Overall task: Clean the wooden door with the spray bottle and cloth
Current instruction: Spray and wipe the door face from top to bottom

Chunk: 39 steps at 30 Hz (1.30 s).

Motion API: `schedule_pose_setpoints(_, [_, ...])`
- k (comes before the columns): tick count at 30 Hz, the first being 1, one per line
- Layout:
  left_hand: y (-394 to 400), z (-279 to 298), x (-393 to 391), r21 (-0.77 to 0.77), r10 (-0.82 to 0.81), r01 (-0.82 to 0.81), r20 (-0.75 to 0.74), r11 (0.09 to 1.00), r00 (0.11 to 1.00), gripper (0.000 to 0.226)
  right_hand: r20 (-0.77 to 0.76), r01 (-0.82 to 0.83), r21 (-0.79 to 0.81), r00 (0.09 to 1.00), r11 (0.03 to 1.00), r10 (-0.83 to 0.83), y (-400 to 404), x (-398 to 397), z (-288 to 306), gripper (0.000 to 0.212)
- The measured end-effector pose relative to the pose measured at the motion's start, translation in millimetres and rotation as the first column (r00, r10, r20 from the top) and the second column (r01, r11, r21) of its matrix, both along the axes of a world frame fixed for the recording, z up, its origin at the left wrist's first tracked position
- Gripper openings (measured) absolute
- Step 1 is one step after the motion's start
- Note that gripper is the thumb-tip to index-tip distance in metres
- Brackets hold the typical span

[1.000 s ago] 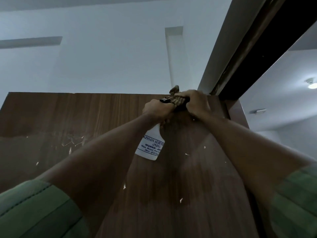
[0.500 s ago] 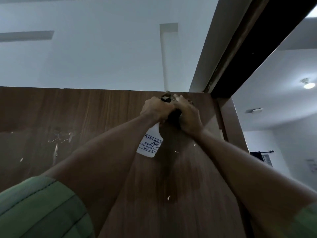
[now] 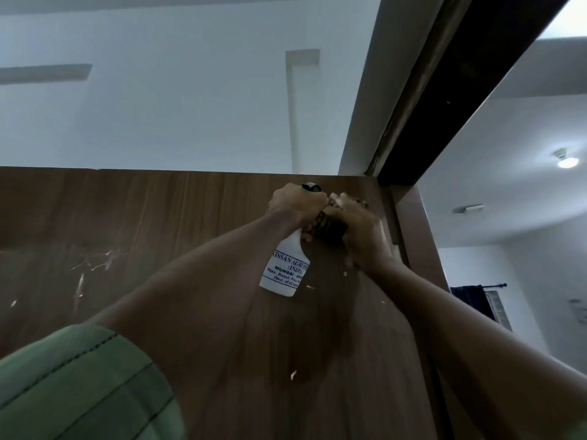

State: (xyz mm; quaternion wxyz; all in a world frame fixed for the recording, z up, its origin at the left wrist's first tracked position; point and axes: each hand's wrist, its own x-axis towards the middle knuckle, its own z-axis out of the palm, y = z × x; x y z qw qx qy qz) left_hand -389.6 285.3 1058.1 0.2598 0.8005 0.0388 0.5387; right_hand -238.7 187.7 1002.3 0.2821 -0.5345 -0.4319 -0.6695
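White spray bottle [image 3: 285, 268], one cloth [image 3: 328, 228]

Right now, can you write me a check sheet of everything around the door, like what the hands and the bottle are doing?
Surface: wooden door, brown, with pale scratches and flecks; a darker patch under the hands.
Job's things: spray bottle, white with a printed label, held up near the door's top; cloth, dark and patterned, against the door.
Clutter: nothing seen.
Hands: left hand grips the bottle's neck; right hand presses the cloth to the door.
Cables: nothing seen.
Surroundings: door frame, pale wall, ceiling light lit in the next room, dark curtain.
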Motion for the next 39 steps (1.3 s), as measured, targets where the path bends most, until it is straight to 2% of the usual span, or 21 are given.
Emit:
schedule_pose_setpoints(2, [-3.5,0.9,5.0,0.022,0.003,-0.003,-0.002,1.000,1.000,0.037,-0.008,-0.011,-0.013,1.000,1.000,0.011,-18.7,7.2,13.1,0.062])
schedule_pose_setpoints(6, [-15.1,-2.1,7.2,0.090,0.011,-0.008,-0.036,0.996,0.999,0.027,-0.231,-0.084,0.089,0.968,0.992,0.102,-32.9,2.3,62.6,0.058])
schedule_pose_setpoints(9, [-20.4,-2.5,9.4,0.080,0.005,-0.002,-0.041,0.997,0.999,0.024,-0.221,-0.118,0.062,0.967,0.991,0.129,-29.6,-3.2,38.8,0.043])
schedule_pose_setpoints(12, [-22.4,-4.0,12.1,0.090,0.006,-0.002,-0.044,0.996,0.999,0.024,-0.116,0.060,0.009,0.992,0.998,-0.059,-37.1,6.0,2.3,0.050])
schedule_pose_setpoints(14, [-24.3,-5.0,16.7,0.112,0.002,0.005,-0.062,0.994,0.998,0.028,-0.081,0.110,0.043,0.991,0.993,-0.107,-45.2,4.9,15.2,0.034])
schedule_pose_setpoints(17, [-29.2,-4.7,23.6,0.101,-0.010,0.017,-0.070,0.995,0.997,0.030,-0.191,0.109,0.148,0.978,0.983,-0.079,-42.2,2.0,60.6,0.027])
schedule_pose_setpoints(18, [-31.2,-5.1,24.6,0.103,-0.003,0.010,-0.068,0.995,0.998,0.029,-0.249,0.063,0.163,0.968,0.985,-0.021,-38.3,2.0,68.7,0.029])
schedule_pose_setpoints(22, [-40.6,-12.7,30.4,0.124,0.002,0.010,-0.101,0.992,0.995,0.025,-0.274,0.116,0.279,0.961,0.953,-0.036,-23.9,8.3,33.4,0.033])
schedule_pose_setpoints(25, [-44.3,-19.0,33.0,0.146,0.023,-0.008,-0.101,0.989,0.995,0.026,-0.243,0.178,0.265,0.963,0.948,-0.113,-35.4,9.1,25.4,0.027])
schedule_pose_setpoints(27, [-48.2,-18.8,37.7,0.178,0.039,-0.017,-0.119,0.984,0.992,0.026,-0.286,0.081,0.288,0.958,0.954,0.005,-47.3,4.8,46.5,0.022])
schedule_pose_setpoints(29, [-50.9,-14.8,39.6,0.178,0.018,0.003,-0.120,0.984,0.993,0.029,-0.310,0.029,0.300,0.948,0.953,0.069,-58.9,1.5,67.6,0.029])
schedule_pose_setpoints(31, [-49.4,-10.9,38.0,0.148,0.013,0.003,-0.104,0.989,0.994,0.031,-0.300,0.074,0.271,0.954,0.960,0.011,-60.0,2.3,62.2,0.026])
schedule_pose_setpoints(33, [-46.1,-14.2,38.6,0.134,0.011,0.005,-0.114,0.991,0.993,0.034,-0.239,0.161,0.159,0.963,0.974,-0.121,-60.6,8.7,34.6,0.033])
schedule_pose_setpoints(36, [-43.1,-25.6,34.6,0.133,0.002,0.020,-0.163,0.991,0.987,0.039,-0.226,0.162,0.075,0.964,0.984,-0.141,-78.8,22.9,11.4,0.043])
schedule_pose_setpoints(39, [-40.6,-37.2,29.5,0.097,-0.007,0.029,-0.213,0.995,0.977,0.033,-0.262,0.156,-0.040,0.952,0.987,-0.161,-91.6,19.2,23.3,0.054])
